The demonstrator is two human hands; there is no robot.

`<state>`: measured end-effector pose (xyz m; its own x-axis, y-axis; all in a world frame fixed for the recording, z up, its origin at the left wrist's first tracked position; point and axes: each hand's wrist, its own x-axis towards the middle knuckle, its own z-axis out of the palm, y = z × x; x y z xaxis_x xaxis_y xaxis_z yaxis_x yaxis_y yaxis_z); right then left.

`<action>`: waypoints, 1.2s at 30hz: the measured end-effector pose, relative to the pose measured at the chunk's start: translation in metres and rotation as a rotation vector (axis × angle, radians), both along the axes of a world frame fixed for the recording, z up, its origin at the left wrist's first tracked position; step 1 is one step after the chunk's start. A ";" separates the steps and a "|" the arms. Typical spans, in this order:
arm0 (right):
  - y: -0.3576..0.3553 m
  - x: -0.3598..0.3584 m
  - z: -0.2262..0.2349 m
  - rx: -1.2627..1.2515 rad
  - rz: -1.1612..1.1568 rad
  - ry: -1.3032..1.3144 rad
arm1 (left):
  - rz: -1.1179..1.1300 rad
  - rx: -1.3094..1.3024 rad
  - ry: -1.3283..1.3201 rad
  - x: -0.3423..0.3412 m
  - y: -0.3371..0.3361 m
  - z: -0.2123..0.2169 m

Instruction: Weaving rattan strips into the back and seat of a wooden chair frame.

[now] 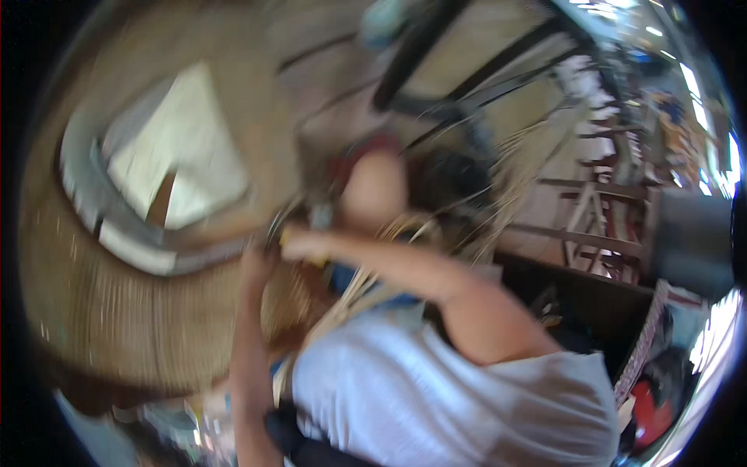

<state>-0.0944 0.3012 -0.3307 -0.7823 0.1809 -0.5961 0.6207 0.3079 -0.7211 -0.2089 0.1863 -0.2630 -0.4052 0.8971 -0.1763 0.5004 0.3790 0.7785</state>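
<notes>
A blurred, tilted view is given from the head camera, looking down over a white shirt [459,389] and two bare forearms. Much of the left half of the picture is filled by a large woven basket [117,327] of tan cane, with its ribbed wall curving down and round. A grey band [128,233] runs along its rim, and a pale sheet [179,152] is seen inside the opening.

The left hand [255,268] is raised from the lower edge and rests against the basket rim, just under the grey band. Its fingers are smeared by motion, so whether they are curled or spread cannot be told.

The right hand [307,245] is reached across from the right, with the forearm stretched almost level. It meets the rim just beside the left hand, the two nearly touching. Its fingers seem drawn together round something small and yellowish [289,237], but the blur is too strong for the grip to be made out with certainty.

Loose cane strips [366,284] are fanned out below and to the right of the hands, some trailing over a knee [373,191]. Dark chair frames [467,86] are seen above, and wooden furniture frames [599,210] stand at the right.
</notes>
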 end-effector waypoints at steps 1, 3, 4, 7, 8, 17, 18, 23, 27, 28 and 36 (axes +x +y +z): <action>-0.018 -0.029 0.077 -0.026 0.004 -0.086 | 0.103 0.028 -0.237 -0.014 -0.035 0.003; -0.011 -0.020 0.080 -0.246 -0.153 -0.155 | 0.043 -0.221 -0.155 -0.012 -0.027 0.013; -0.009 -0.018 0.076 -0.231 -0.143 -0.150 | 0.011 -0.120 -0.006 -0.009 -0.026 0.005; -0.007 -0.017 0.092 -0.318 -0.225 -0.119 | 0.036 0.020 0.161 -0.010 -0.035 -0.015; -0.004 -0.019 0.093 -0.400 -0.216 -0.088 | 0.076 0.039 0.161 -0.009 -0.031 -0.015; -0.008 -0.025 0.078 -0.305 -0.246 -0.064 | 0.133 -0.073 0.060 0.001 -0.015 0.034; -0.006 -0.023 0.075 -0.296 -0.246 -0.062 | 0.121 -0.083 0.044 0.003 -0.011 0.036; -0.006 -0.024 0.074 -0.305 -0.233 -0.122 | 0.092 -0.139 0.167 -0.007 -0.022 0.001; -0.006 -0.023 0.073 -0.272 -0.231 -0.127 | 0.076 -0.123 0.137 -0.007 -0.019 -0.004; -0.005 -0.023 0.070 -0.269 -0.238 -0.128 | 0.073 -0.196 0.198 -0.005 -0.014 -0.004; -0.010 -0.014 0.063 -0.377 -0.347 -0.147 | 0.270 -0.250 -0.188 -0.032 -0.020 -0.023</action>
